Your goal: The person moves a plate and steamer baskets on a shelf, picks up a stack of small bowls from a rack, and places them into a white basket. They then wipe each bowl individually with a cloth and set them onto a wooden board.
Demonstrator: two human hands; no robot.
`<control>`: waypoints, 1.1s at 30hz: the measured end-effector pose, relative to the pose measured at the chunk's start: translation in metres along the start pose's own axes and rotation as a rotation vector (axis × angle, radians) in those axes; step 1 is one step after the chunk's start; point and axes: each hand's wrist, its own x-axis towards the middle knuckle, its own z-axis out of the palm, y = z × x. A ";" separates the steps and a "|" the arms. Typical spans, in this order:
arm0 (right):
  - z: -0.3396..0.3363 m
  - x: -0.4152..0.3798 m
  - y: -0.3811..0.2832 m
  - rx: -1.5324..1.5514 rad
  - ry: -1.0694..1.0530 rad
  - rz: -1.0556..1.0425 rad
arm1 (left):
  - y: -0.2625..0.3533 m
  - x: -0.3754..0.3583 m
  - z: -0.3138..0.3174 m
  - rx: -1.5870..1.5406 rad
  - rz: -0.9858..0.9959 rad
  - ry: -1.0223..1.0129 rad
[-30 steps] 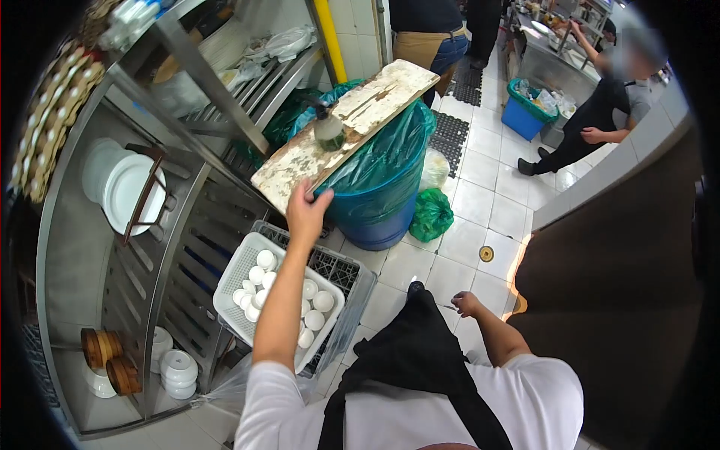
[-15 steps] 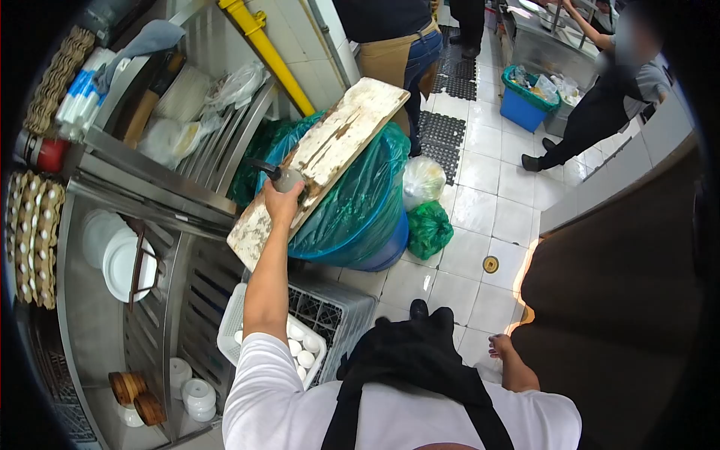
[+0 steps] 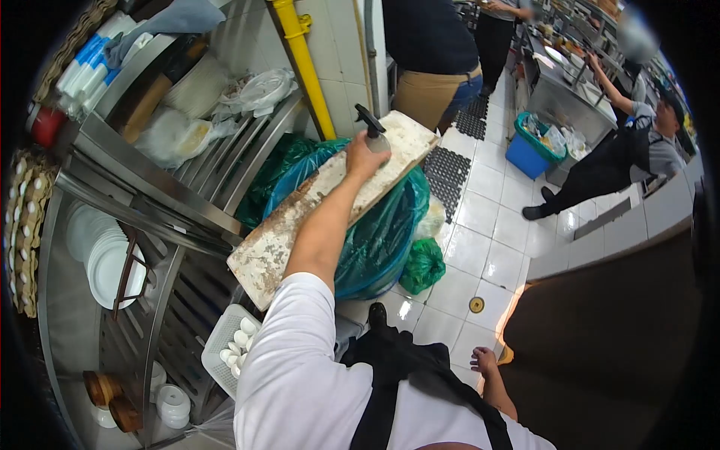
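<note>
Far out ahead, my left hand is closed round a spray bottle with a black trigger head and a clear body. The bottle is over the upper part of a worn, white-painted board with brown stains. That board lies slantwise across a blue bin lined with green plastic. My right hand hangs low at my side above the floor, holding nothing, fingers apart.
Metal shelves on the left hold plates and bowls. A basket of eggs stands beside my left arm. A green bag lies on the tiles. Other people stand ahead, near a blue bin of rubbish.
My left hand and the spray bottle have moved forward along the board toward its far end. I have come closer to the bin, and my right hand's fingers are more spread.
</note>
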 end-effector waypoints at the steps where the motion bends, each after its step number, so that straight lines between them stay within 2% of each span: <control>1: 0.001 0.005 0.003 -0.017 0.009 0.017 | -0.006 0.003 0.004 -0.005 -0.015 -0.019; 3: 0.008 0.017 0.002 -0.040 0.012 0.037 | -0.014 0.006 0.005 0.004 0.013 -0.026; 6: 0.017 0.012 -0.014 -0.061 0.007 0.091 | -0.027 -0.002 -0.004 0.153 0.178 0.064; 8: 0.021 0.012 -0.024 -0.069 0.000 0.101 | -0.010 -0.012 -0.050 0.160 0.107 -0.006; 9: 0.027 0.014 -0.033 -0.053 -0.004 0.077 | -0.001 -0.012 -0.081 0.131 0.224 0.085; 11: 0.031 0.012 -0.040 -0.081 0.016 0.070 | 0.048 -0.005 -0.164 0.117 0.284 0.227; 12: 0.032 0.013 -0.047 -0.089 0.013 0.057 | 0.075 0.000 -0.206 0.223 0.550 0.491; 13: 0.034 0.013 -0.054 -0.144 -0.027 0.055 | 0.096 0.014 -0.251 0.335 0.690 0.623; 15: 0.043 -0.005 -0.077 -0.322 -0.045 0.001 | 0.123 0.048 -0.328 0.629 0.734 0.826; 16: 0.044 0.008 -0.077 -0.304 -0.041 -0.006 | 0.145 0.055 -0.358 0.861 0.604 0.870; 18: 0.039 0.063 -0.060 -0.111 -0.081 0.063 | 0.165 0.087 -0.407 1.136 0.372 0.862; 20: 0.044 0.084 -0.065 -0.109 -0.089 0.028 | 0.192 0.103 -0.434 1.206 0.129 0.649; 21: 0.049 0.085 -0.070 -0.096 -0.093 0.011 | 0.206 0.113 -0.448 1.250 0.016 0.455; 23: 0.057 0.085 -0.086 -0.038 -0.087 -0.015 | 0.220 0.124 -0.456 1.267 0.002 0.447; 24: 0.064 0.079 -0.093 -0.048 -0.068 -0.054 | 0.214 0.140 -0.466 1.171 0.008 0.444; 25: 0.065 0.072 -0.098 -0.070 -0.050 -0.091 | 0.193 0.169 -0.486 1.008 0.121 0.486; 26: 0.063 0.067 -0.104 -0.046 -0.048 -0.093 | 0.174 0.190 -0.503 0.823 0.261 0.716; 28: 0.063 0.059 -0.107 -0.054 -0.061 -0.049 | 0.153 0.224 -0.555 0.623 0.368 1.076; 29: 0.060 0.062 -0.101 -0.060 -0.059 -0.054 | 0.145 0.247 -0.602 0.332 0.281 1.131; 30: 0.054 0.067 -0.094 -0.047 -0.061 -0.051 | 0.173 0.219 -0.605 0.148 0.501 1.290; 31: 0.047 0.069 -0.087 -0.035 -0.065 -0.028 | 0.201 0.196 -0.615 0.242 0.420 1.485; 32: 0.042 0.069 -0.080 -0.027 -0.071 -0.003 | 0.205 0.194 -0.655 0.307 0.559 1.540; 33: 0.037 0.065 -0.075 -0.043 -0.046 0.015 | 0.222 0.174 -0.671 0.340 0.605 1.585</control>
